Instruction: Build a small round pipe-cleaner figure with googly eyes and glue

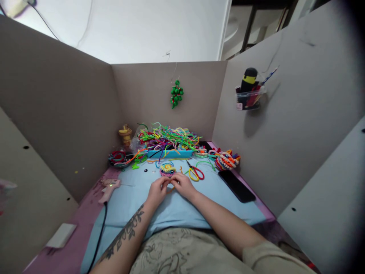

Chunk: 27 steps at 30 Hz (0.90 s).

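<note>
My left hand (pixel 157 189) and my right hand (pixel 182 184) meet at the middle of the light blue mat (pixel 137 198), fingers pinched together on an orange pipe cleaner (pixel 170 189). Just beyond my fingertips lies a small coiled pipe-cleaner piece (pixel 167 169) in pink, yellow and blue. Red-and-yellow scissors (pixel 194 172) lie to the right of it, close to my right hand.
A blue tray (pixel 171 153) heaped with colourful pipe cleaners stands at the back. Finished coiled pieces (pixel 226 160) sit at the back right, a black phone (pixel 236 185) on the right, a glue gun (pixel 108 188) with its cord on the left. Cardboard walls enclose the desk.
</note>
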Motion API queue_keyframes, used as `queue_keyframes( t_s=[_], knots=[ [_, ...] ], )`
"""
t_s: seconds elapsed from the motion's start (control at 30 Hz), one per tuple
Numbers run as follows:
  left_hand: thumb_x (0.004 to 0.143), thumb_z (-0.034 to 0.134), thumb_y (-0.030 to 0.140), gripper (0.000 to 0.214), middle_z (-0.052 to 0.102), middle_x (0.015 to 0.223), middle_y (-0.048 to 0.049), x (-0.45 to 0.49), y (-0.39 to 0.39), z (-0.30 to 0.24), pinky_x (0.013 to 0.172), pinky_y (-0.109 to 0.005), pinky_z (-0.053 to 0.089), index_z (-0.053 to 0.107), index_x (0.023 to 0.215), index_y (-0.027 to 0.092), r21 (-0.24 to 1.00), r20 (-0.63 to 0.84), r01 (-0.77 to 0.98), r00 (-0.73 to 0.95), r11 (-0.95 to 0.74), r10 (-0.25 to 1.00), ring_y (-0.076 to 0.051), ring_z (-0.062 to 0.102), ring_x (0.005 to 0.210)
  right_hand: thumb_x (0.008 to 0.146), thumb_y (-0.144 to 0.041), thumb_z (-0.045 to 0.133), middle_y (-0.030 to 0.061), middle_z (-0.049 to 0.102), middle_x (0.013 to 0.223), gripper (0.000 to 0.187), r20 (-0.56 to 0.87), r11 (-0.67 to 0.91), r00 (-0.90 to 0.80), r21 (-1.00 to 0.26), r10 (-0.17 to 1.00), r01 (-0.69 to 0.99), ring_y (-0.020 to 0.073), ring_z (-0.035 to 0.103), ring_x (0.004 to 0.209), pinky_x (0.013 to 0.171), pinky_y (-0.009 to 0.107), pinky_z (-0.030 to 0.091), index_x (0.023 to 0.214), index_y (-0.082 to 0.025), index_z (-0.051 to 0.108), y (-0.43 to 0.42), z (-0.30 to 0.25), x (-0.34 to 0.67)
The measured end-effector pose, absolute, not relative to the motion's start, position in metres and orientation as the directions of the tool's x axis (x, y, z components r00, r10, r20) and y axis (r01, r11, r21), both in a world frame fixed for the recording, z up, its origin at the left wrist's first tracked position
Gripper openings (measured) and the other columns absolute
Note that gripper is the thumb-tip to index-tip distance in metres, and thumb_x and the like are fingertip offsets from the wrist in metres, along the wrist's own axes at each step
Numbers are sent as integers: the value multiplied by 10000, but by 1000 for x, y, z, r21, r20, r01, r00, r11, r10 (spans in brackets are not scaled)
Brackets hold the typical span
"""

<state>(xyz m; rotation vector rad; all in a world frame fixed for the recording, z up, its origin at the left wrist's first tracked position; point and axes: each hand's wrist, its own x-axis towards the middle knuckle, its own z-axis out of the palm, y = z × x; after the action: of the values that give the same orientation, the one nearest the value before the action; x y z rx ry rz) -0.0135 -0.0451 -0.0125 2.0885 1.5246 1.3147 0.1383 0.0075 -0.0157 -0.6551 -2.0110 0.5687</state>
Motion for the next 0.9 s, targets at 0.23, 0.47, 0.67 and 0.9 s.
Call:
queue_keyframes(
  t_s=[0.23,0.47,0.67,0.9],
  knots=[
    [844,454,269,182,625,825,-60,-17,-40,-11,746,-304,428,620,833,193,501,585,765,45,-404,810,-185,556,803,773,-121,521,1,529,691,122,607,753,-460,-603,648,264,133,487,698,669,255,385,682,-177,580,10,-14,141],
    [855,430,256,191,592,762,-52,-13,-41,-11,713,-307,400,582,765,183,460,572,786,95,-414,815,-189,522,774,713,-202,565,-20,522,619,95,454,483,-330,-875,828,9,117,475,612,600,239,375,626,-166,561,10,-12,136],
    [874,374,287,266,563,727,-40,3,-35,3,677,-283,408,549,707,175,629,565,664,-34,-404,824,-163,519,723,586,-288,663,-37,491,545,187,150,9,-275,-890,950,-456,87,426,482,479,212,349,628,-171,523,13,-3,108],
    [834,437,350,244,574,689,-16,12,-2,19,618,-251,431,559,745,159,826,474,398,-109,-399,874,-139,530,666,582,-366,684,-23,544,626,278,146,17,-163,-793,976,-608,119,506,535,480,229,396,707,-193,505,32,5,97]
  ],
)
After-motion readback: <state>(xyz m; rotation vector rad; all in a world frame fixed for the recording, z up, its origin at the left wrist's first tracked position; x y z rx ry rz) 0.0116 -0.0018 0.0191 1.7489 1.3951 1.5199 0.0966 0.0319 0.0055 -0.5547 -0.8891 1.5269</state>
